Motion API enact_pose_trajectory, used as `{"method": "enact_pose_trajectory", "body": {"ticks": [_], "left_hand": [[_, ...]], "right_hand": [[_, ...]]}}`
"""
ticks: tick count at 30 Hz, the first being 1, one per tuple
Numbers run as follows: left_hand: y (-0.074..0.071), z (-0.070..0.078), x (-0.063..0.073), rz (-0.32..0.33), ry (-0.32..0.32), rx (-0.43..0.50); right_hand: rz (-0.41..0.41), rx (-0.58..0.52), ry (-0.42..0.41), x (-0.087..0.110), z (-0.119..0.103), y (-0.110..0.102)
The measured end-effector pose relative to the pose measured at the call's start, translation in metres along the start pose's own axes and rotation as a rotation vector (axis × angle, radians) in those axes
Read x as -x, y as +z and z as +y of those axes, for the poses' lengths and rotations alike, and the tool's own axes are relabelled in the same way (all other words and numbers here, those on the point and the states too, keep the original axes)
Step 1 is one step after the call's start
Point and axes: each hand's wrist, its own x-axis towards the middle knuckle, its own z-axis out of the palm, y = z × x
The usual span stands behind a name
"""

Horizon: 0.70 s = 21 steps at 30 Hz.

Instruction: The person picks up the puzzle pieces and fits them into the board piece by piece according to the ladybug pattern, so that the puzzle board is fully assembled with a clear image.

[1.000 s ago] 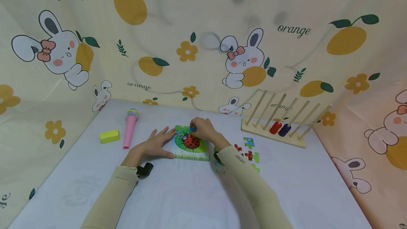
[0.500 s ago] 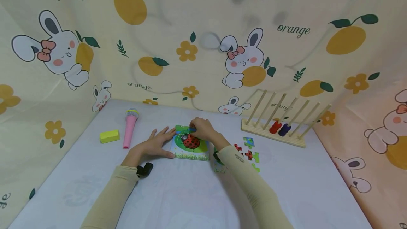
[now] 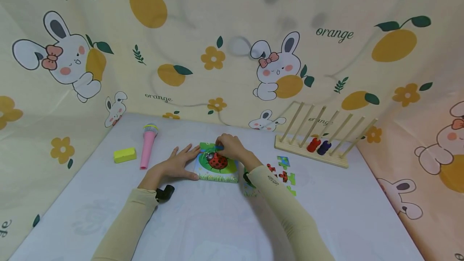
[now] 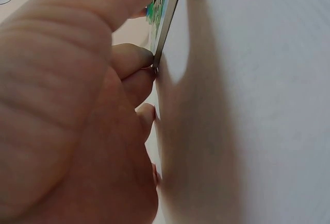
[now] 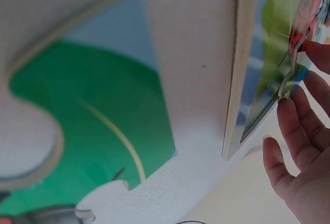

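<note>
A jigsaw puzzle board (image 3: 219, 178) with a red ladybug picture lies flat on the white table. My left hand (image 3: 177, 166) rests spread at its left side, thumb by the lower corner and fingers along the upper edge. In the left wrist view, fingertips touch the board's rim (image 4: 167, 28). My right hand (image 3: 232, 147) reaches over the board's upper part and pinches a blue-green puzzle piece (image 3: 219, 148) between thumb and fingers. In the right wrist view, that piece (image 5: 301, 80) is held at the board's upper edge, partly hidden by fingers.
Several loose puzzle pieces (image 3: 284, 162) lie right of the board, some behind the right sleeve; a large green one (image 5: 113, 90) is close in the right wrist view. A pink toy microphone (image 3: 147, 148), a yellow block (image 3: 125, 155) and a wooden peg rack (image 3: 311, 153) stand around.
</note>
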Motion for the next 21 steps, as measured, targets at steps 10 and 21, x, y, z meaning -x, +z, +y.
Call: {"method": "enact_pose_trajectory", "body": {"ticks": [10, 21], "left_hand": [[-0.0002, -0.0001, -0.0005, -0.007, -0.016, 0.008], [-0.0008, 0.0009, 0.0006, -0.003, -0.008, 0.009]], "right_hand": [[-0.005, -0.016, -0.008, 0.0001, 0.0013, 0.0007], [0.015, -0.038, -0.025, 0.0026, 0.0029, 0.0029]]}}
